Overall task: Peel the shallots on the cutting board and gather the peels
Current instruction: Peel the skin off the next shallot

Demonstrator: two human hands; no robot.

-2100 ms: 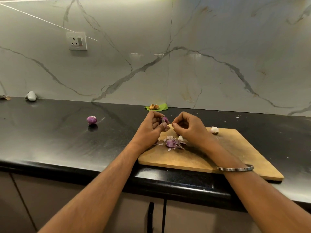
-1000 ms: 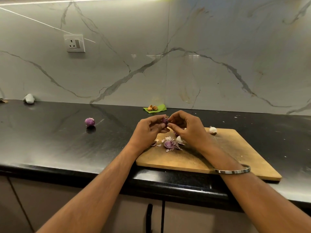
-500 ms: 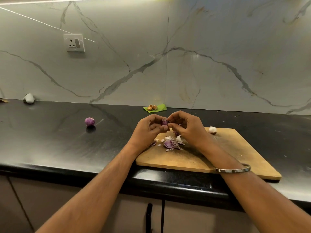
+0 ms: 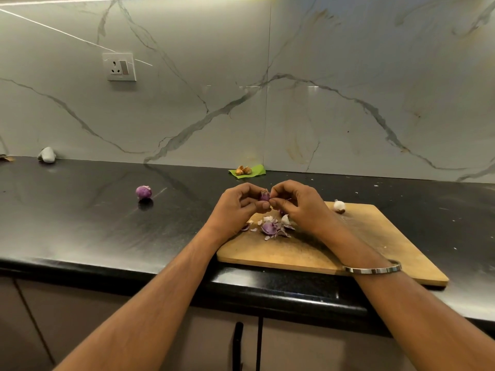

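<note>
A small purple shallot is held above the far left part of the wooden cutting board. My left hand grips it with curled fingers. My right hand pinches at its skin from the right. Below the hands, a pile of purple and white peels lies on the board. A peeled whitish shallot sits at the board's far edge. Another purple shallot lies on the black counter to the left.
A green leaf with brown nuts lies against the marble wall behind the hands. A grey stone-like object sits far left on the counter. The counter's front edge runs just below the board. A wall socket is up left.
My hands stay together on the shallot; the right fingers have shifted slightly at its skin. The peel pile and other shallots have not moved.
</note>
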